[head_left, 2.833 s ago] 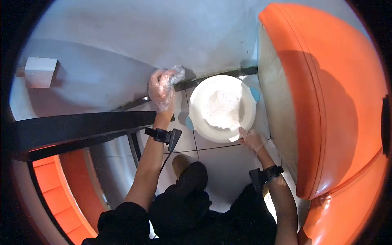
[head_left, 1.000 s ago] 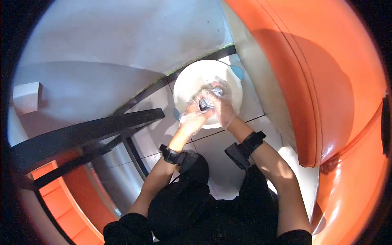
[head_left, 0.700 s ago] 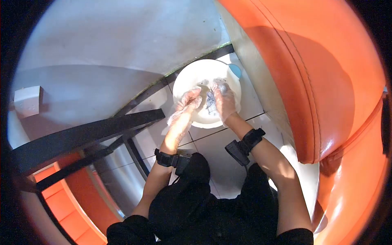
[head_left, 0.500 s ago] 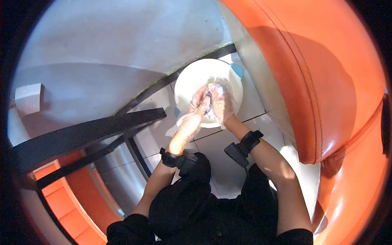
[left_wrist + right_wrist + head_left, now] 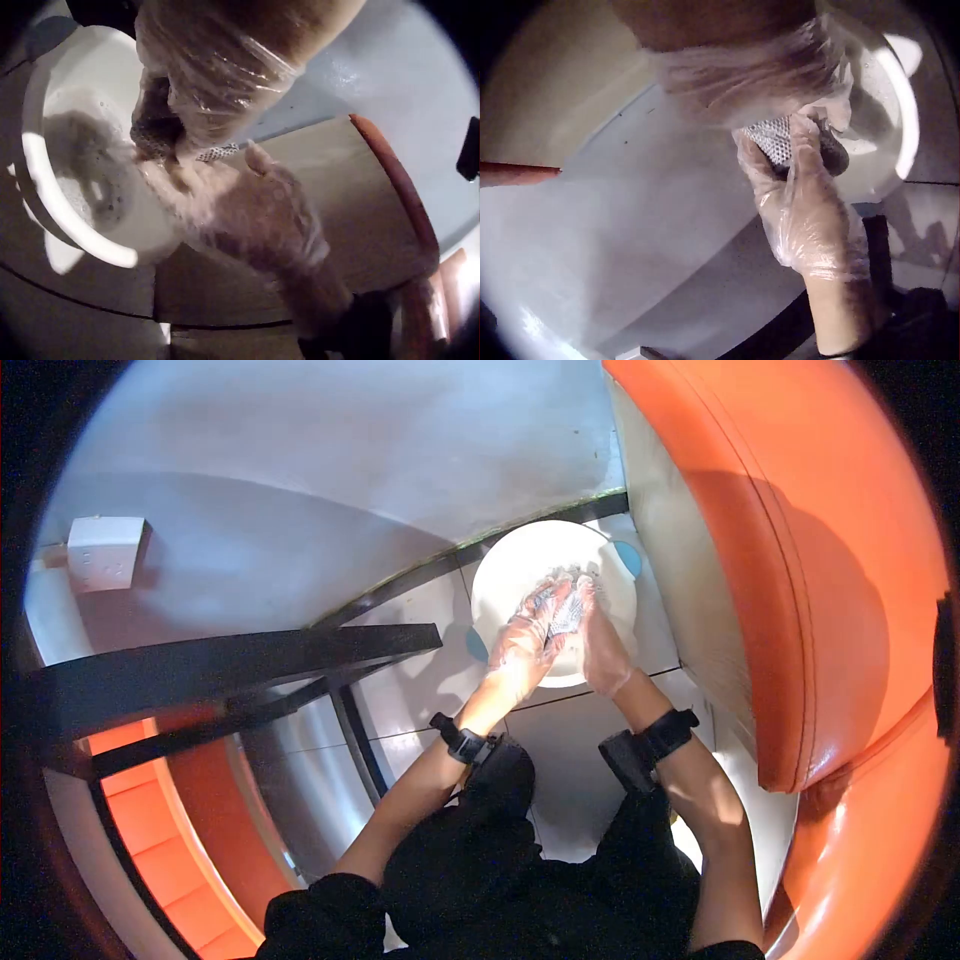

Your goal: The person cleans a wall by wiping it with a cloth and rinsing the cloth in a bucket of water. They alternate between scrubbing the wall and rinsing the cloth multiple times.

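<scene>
A wet grey-and-white patterned cloth (image 5: pixel 568 615) is bunched between both hands over a white basin (image 5: pixel 495 575). My left hand (image 5: pixel 530 640), in a clear plastic glove, grips it; in the right wrist view the left thumb lies across the cloth (image 5: pixel 772 141). My right hand (image 5: pixel 605 645), gloved the same way, holds the cloth from the other side, its fingertips at the cloth's upper end. In the left wrist view the right hand (image 5: pixel 255 210) has its palm up with the fingers at the dark cloth (image 5: pixel 157 124). Sudsy water (image 5: pixel 94 180) shows in the basin.
The basin stands on a tiled floor (image 5: pixel 570 760) against a grey wall (image 5: pixel 400 450). An orange padded seat (image 5: pixel 800 590) rises close on the right. A black frame bar (image 5: pixel 240 660) juts in from the left, and a white box (image 5: pixel 105 552) is on the wall.
My left hand came from the wall side down to the basin, where both hands hold the cloth. They parted briefly, the cloth staying in my right hand, then met again. The head view has shifted slightly.
</scene>
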### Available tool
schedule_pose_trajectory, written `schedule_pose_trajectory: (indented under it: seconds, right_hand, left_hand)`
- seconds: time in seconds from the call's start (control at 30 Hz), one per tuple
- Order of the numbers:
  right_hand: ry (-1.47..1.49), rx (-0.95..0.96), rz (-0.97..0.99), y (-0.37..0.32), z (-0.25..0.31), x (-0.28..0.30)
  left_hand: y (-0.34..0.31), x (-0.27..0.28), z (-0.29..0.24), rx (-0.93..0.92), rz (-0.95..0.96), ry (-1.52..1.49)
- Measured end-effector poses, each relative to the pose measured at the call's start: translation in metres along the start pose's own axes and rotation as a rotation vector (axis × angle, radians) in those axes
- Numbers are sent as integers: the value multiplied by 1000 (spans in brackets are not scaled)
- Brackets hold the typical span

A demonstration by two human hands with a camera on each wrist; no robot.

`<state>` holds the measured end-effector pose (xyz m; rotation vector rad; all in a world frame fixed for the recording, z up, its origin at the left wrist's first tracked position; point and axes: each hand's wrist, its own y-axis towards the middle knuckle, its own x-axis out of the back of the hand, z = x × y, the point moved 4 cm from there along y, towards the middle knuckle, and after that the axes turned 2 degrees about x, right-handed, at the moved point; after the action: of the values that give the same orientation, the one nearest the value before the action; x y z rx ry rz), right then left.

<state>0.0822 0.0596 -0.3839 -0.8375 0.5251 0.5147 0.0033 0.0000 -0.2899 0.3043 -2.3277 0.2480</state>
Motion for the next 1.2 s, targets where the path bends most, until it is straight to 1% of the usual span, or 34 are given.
schedule_pose_trajectory:
  seconds: [0.03, 0.1, 0.13, 0.17, 0.2, 0.23, 0.27, 0.3, 0.33, 0.37, 0.4, 0.43, 0.47, 0.5, 0.57, 0.6, 0.67, 0.7, 0.73, 0.77, 0.8, 0.87, 0.9, 0.93, 0.97, 1.0, 1.03, 1.07, 1.1, 1.13, 1.17, 1.2]
  right_hand:
    - [-48, 2, 29, -14, 14, -6]
    - [-99, 3, 58, -23, 24, -6]
    - [-184, -33, 26, -20, 21, 2]
    - [-272, -71, -10, -19, 19, 9]
    - [-275, -73, -13, -20, 23, 10]
    - [-452, -11, -80, -20, 31, 13]
    - [-627, 52, -146, -23, 38, 14]
    - [-629, 51, -147, -28, 42, 10]
    - [-696, 77, -174, -32, 48, 6]
    - [-767, 109, -200, -34, 53, 5]
    - [-769, 113, -205, -29, 48, 17]
    - [-792, 204, -207, -22, 36, 32]
    - [-819, 288, -203, -26, 33, 33]
    - [-826, 287, -198, -30, 33, 37]
    - [-899, 202, -253, -45, 47, 33]
    - [-895, 199, -265, -43, 43, 43]
    - [-777, 199, -240, -36, 33, 67]
    - [-777, 199, -240, -39, 38, 67]
    - [-1088, 98, -333, -44, 48, 67]
    - [-1395, -11, -426, -47, 55, 70]
    - [-1393, -9, -427, -45, 56, 76]
    - [-1211, -357, -375, -37, 36, 100]
    - [-1205, -355, -378, -38, 29, 101]
    - [-990, -340, -299, -40, 15, 97]
    - [-775, -323, -223, -41, 3, 95]
    - [-772, -324, -228, -35, -13, 106]
    - [-855, -136, -134, -21, -30, 115]
    - [-933, 55, -38, -15, -36, 117]
    - [-930, 53, -38, -17, -32, 112]
    - [-869, -56, -97, -22, -23, 103]
    - [-807, -162, -156, -25, -18, 98]
    - [-807, -160, -158, -13, -29, 122]
  left_hand:
    - [1, 0, 5, 1, -7, 4]
    - [5, 2, 14, 124, 4, -184]
    - [5, 7, 12, 112, -84, -212]
    - [4, 10, 13, 178, -120, -217]
    - [4, 17, 10, 245, -154, -224]
    - [4, 20, 12, 176, -229, -226]
    - [6, 21, 15, 180, -228, -229]
    - [9, 20, 22, 289, -178, -277]
    - [10, 18, 29, 394, -128, -325]
    - [11, 17, 33, 339, -144, -345]
    - [13, 20, 28, 332, -69, -299]
    - [13, 23, 24, 332, 14, -251]
    - [17, 14, 35, 248, 120, -90]
    - [15, 10, 48, 252, 114, -96]
    - [24, 13, 46, 77, 10, 38]
    - [30, 25, 37, 36, -71, 27]
    - [41, 53, 13, 74, -156, 56]
    - [47, 62, 12, 35, -174, 165]
    - [53, 70, 10, -6, -195, 276]
    - [57, 77, 11, 34, -179, 213]
    - [56, 80, 17, 31, -179, 215]
    - [56, 75, 32, 41, -131, 90]
    - [54, 69, 37, 298, -27, -82]
    - [52, 66, 39, 296, -24, -81]
    - [50, 67, 38, 149, -124, -44]
    - [49, 68, 34, 2, -222, -9]
    - [51, 70, 29, 37, -272, 31]
    - [54, 79, 10, -59, -307, 143]
    - [61, 89, -9, -151, -339, 257]
    - [71, 92, -21, -266, -401, 395]
    - [82, 96, -37, -390, -420, 479]
    - [94, 99, -50, -516, -439, 562]
